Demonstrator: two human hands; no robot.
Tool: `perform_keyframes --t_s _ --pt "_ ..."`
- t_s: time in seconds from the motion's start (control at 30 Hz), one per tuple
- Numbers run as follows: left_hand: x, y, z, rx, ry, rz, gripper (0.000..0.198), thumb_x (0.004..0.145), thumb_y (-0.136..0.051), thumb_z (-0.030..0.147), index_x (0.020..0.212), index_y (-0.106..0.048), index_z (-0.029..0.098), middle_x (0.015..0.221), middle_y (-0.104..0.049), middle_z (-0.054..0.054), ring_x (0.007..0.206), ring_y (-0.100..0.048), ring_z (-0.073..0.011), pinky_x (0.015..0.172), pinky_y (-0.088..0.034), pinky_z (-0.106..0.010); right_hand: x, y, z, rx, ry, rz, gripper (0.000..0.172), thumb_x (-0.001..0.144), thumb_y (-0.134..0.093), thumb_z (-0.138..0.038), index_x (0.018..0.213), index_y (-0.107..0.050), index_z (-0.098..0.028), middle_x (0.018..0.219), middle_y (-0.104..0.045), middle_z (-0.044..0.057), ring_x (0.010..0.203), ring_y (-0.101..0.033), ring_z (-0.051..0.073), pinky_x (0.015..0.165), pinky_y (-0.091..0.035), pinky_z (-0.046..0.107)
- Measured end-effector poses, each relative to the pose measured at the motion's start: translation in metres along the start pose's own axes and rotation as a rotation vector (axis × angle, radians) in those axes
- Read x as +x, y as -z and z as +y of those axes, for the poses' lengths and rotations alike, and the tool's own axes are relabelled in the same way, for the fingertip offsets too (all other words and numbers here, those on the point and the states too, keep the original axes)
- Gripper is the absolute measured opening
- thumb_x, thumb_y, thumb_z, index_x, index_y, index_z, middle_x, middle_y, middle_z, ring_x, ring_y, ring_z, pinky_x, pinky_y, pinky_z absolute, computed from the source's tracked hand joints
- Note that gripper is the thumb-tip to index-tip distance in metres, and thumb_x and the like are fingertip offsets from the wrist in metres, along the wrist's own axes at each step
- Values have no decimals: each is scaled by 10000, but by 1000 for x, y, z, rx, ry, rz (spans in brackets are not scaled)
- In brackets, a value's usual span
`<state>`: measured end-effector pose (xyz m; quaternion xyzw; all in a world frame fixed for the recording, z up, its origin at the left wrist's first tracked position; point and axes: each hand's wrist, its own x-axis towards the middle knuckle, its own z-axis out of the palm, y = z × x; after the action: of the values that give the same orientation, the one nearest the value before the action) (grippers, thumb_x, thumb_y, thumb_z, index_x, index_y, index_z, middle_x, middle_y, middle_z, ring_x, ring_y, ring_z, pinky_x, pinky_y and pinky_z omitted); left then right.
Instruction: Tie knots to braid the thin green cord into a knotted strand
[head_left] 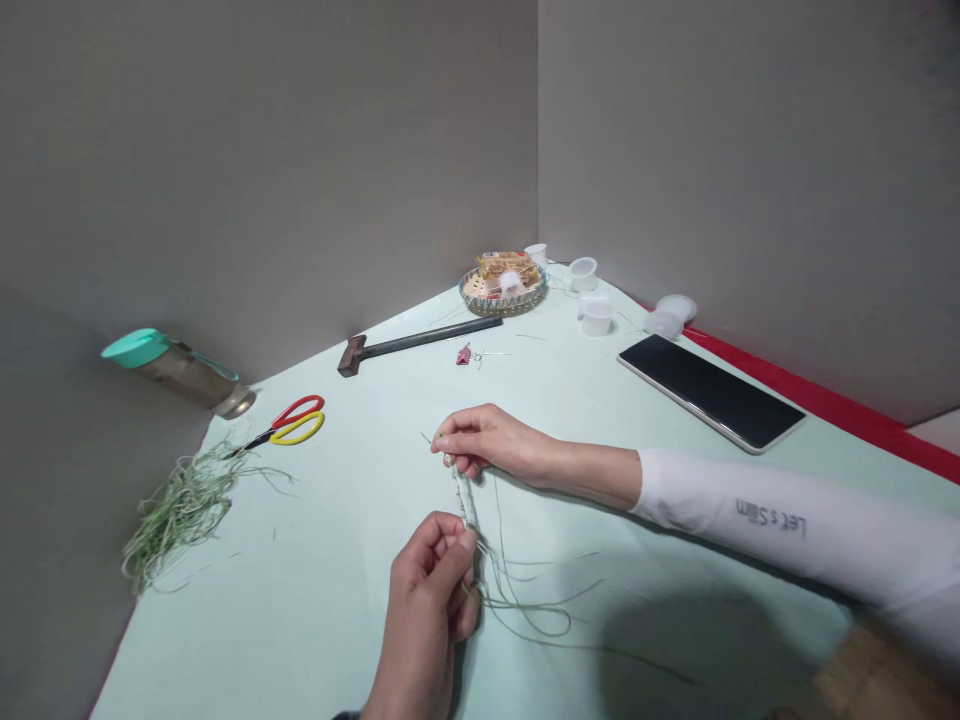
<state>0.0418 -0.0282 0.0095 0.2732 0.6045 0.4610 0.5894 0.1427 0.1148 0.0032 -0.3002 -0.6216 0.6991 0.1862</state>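
Note:
A thin, pale braided cord [458, 490] runs between my two hands above the pale green table. My left hand [439, 580] is closed, thumb and fingers pinching the lower part of it. Farther up, my right hand [484, 440], coming from a white sleeve, pinches the top end; a short strand tip pokes out past the fingertips. Loose green strands [525, 605] trail from beside my left hand and spread rightward over the tabletop. The fingers hide parts of the cord where they grip it.
To the left lie a bundle of green strands [176, 520], red-and-yellow scissors [298, 420] and a tilted bottle [180, 370]. Farther back are a hammer [427, 337], a pink clip [464, 355], a basket [502, 303] and several plastic cups [597, 318]. A tablet [709, 392] lies right.

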Motion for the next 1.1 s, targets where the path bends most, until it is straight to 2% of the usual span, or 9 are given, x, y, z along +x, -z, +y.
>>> perform_keyframes --t_s 0.23,0.47,0.63,0.83,0.97,1.03,1.1 --pt "7 3 1 -29 0 7 193 893 -558 306 774 -508 163 578 -386 95 381 -252 -31 333 -200 -170 12 -6 1 -19 52 14 310 913 -539 -332 1156 -558 -142 1132 -589 85 956 -602 193 808 -519 396" --pt "7 4 4 -37 0 -12 192 898 -555 304 779 -518 158 573 -387 97 372 -245 -27 323 -197 -166 10 -5 -6 -26 120 47 290 917 -532 -334 1126 -568 -136 1080 -605 76 908 -611 177 775 -527 373" --pt "7 5 2 -17 -22 -26 181 891 -569 288 776 -530 153 566 -400 98 372 -280 -30 325 -229 -163 3 -4 -12 -90 169 114 260 913 -541 -325 1078 -585 -129 1023 -618 63 860 -616 161 747 -531 351" --pt "3 3 -1 1 -99 3 186 873 -594 254 734 -521 154 563 -391 99 388 -307 -37 349 -256 -170 2 -6 -9 -117 193 268 258 910 -545 -322 1080 -584 -132 1042 -612 66 884 -610 168 762 -526 360" --pt "-1 1 4 -11 -107 41 176 848 -623 258 737 -535 153 567 -384 93 417 -296 -41 375 -221 -174 1 -3 -9 -57 191 304 178 901 -556 -286 951 -592 -119 886 -609 29 731 -589 116 636 -509 267" --pt "-2 0 6 -31 -94 50 170 828 -648 274 751 -554 155 573 -393 83 440 -282 -39 391 -200 -174 -5 0 -10 -12 186 265 123 901 -537 -245 894 -569 -126 803 -598 6 594 -534 71 506 -439 191" --pt "-2 0 7 -55 -83 55 165 808 -671 290 765 -576 162 580 -403 74 461 -269 -40 402 -192 -177 -15 3 -12 31 164 188 96 907 -500 -231 946 -536 -151 806 -616 -1 485 -464 41 406 -352 162"
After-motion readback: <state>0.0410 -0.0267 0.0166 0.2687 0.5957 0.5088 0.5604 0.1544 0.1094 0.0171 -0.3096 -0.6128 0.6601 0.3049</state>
